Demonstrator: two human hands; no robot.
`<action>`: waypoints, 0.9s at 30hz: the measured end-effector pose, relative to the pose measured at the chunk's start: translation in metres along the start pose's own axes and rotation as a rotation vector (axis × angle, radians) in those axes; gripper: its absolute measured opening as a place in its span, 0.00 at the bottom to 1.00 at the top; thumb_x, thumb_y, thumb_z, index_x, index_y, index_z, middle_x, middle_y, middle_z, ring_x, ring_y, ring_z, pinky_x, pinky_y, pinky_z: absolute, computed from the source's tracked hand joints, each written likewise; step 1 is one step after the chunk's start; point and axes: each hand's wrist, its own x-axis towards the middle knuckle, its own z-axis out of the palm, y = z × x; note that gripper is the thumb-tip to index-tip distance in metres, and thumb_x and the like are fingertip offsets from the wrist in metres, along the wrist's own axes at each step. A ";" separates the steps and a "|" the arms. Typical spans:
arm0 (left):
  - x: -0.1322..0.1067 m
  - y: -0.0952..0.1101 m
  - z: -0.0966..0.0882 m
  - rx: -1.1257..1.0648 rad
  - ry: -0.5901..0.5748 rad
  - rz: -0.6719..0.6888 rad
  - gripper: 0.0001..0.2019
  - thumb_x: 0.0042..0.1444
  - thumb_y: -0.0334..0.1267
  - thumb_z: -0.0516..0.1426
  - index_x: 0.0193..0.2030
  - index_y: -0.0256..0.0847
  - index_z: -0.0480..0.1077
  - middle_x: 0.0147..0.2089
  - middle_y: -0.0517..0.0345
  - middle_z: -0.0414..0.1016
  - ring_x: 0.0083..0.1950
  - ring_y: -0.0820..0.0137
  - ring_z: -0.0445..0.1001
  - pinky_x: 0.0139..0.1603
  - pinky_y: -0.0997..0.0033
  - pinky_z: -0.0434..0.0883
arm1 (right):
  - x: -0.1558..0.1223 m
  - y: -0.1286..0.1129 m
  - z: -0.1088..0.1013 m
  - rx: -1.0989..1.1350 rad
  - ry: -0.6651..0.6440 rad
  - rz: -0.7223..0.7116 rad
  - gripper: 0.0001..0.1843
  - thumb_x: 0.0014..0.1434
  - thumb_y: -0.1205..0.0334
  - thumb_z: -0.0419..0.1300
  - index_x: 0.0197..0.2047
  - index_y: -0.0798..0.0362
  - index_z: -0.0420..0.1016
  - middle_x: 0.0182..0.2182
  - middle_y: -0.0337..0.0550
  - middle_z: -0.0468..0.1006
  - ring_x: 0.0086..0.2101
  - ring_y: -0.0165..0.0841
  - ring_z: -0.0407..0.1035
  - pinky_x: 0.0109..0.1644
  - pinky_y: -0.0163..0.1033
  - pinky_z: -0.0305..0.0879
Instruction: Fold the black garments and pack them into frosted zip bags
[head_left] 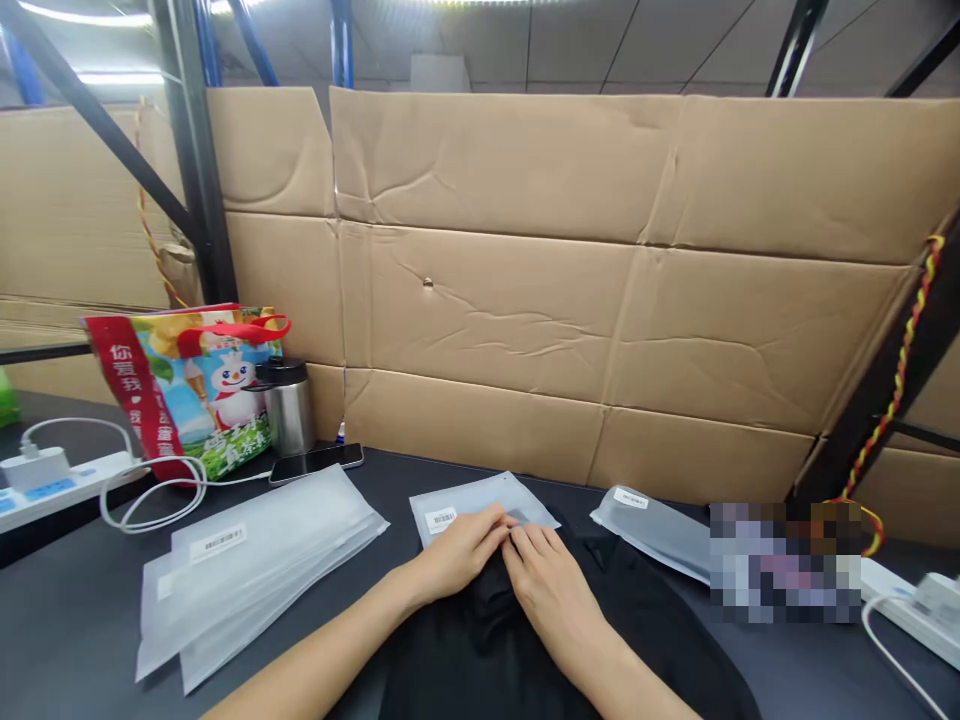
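Observation:
My left hand [459,552] and my right hand [546,578] meet at the mouth of a frosted plastic bag [480,500] with a barcode sticker, lying on the dark table. Both hands have their fingers curled in a pinch at the bag's near edge. Under and in front of them lies a bunched black garment [517,640], which reaches down to the bottom of the picture. Whether the fingers grip the bag's edge, the garment, or both is not clear.
A stack of frosted bags [255,570] lies at the left. Another bag [652,525] lies at the right. Behind stand a printed shopping bag [187,385], a steel flask [289,405], a phone [316,462] and a power strip [52,480]. A cardboard wall [570,280] backs the table.

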 end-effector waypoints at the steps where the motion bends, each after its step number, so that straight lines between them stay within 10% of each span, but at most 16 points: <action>1: 0.000 -0.001 -0.001 0.003 0.007 -0.005 0.12 0.67 0.44 0.45 0.37 0.44 0.65 0.45 0.58 0.77 0.44 0.66 0.74 0.44 0.69 0.67 | -0.001 0.001 -0.002 0.015 -0.001 -0.001 0.20 0.59 0.74 0.50 0.55 0.60 0.68 0.44 0.56 0.74 0.45 0.44 0.67 0.50 0.50 0.64; 10: -0.001 -0.002 -0.001 0.019 -0.004 0.019 0.12 0.66 0.46 0.45 0.42 0.46 0.67 0.48 0.57 0.76 0.49 0.62 0.73 0.48 0.67 0.67 | -0.017 0.025 -0.011 0.010 0.095 -0.083 0.18 0.58 0.63 0.59 0.52 0.55 0.71 0.64 0.53 0.54 0.64 0.51 0.41 0.62 0.58 0.50; 27: 0.003 -0.002 -0.003 0.033 0.076 0.036 0.11 0.67 0.41 0.45 0.35 0.44 0.63 0.42 0.57 0.75 0.44 0.64 0.73 0.43 0.69 0.67 | 0.012 0.023 0.021 -0.031 0.088 0.013 0.23 0.59 0.62 0.59 0.58 0.53 0.67 0.64 0.57 0.54 0.62 0.56 0.44 0.60 0.62 0.52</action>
